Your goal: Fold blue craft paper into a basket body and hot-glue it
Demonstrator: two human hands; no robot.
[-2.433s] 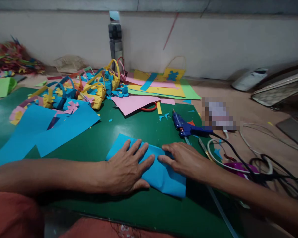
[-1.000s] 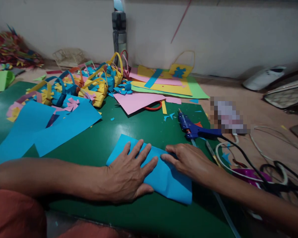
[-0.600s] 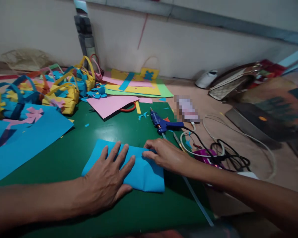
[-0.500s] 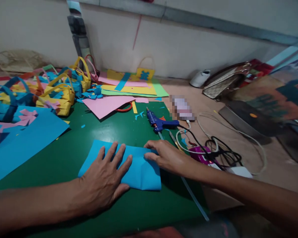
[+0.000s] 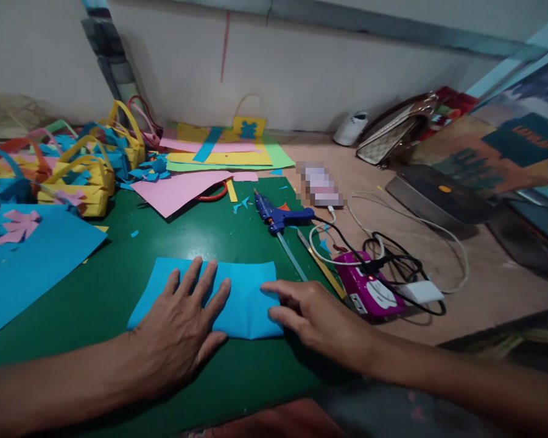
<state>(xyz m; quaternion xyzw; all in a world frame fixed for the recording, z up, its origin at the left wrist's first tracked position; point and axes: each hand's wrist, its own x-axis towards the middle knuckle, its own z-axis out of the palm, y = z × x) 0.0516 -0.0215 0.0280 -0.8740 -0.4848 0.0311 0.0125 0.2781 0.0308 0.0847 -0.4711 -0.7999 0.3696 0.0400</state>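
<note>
A folded sheet of blue paper (image 5: 251, 304) lies on the green board, with a crease running down its right part. My left hand (image 5: 180, 319) rests flat on its left and middle part, fingers spread. At the paper's right end is my right hand (image 5: 313, 310), its index finger and thumb apart and touching the paper; its other fingers are mostly hidden. Beyond the paper lies a blue hot glue gun (image 5: 278, 216) with a clear glue stick (image 5: 291, 257) sticking out of its back. A yellowish cutter-like tool (image 5: 322, 267) lies near my right hand.
The green board (image 5: 173, 234) carries blue scraps and pink paper (image 5: 178, 191) over orange-handled scissors (image 5: 212, 196). Small paper baskets (image 5: 80, 188) and a large blue sheet (image 5: 50, 255) are at left. At right are a purple power strip (image 5: 354, 280), tangled cables, a phone (image 5: 322, 185) and a handbag (image 5: 383, 137).
The view has shifted, so most things appear further left. My right hand has slid down along the paper's right end toward me. My left hand stays flat on the paper.
</note>
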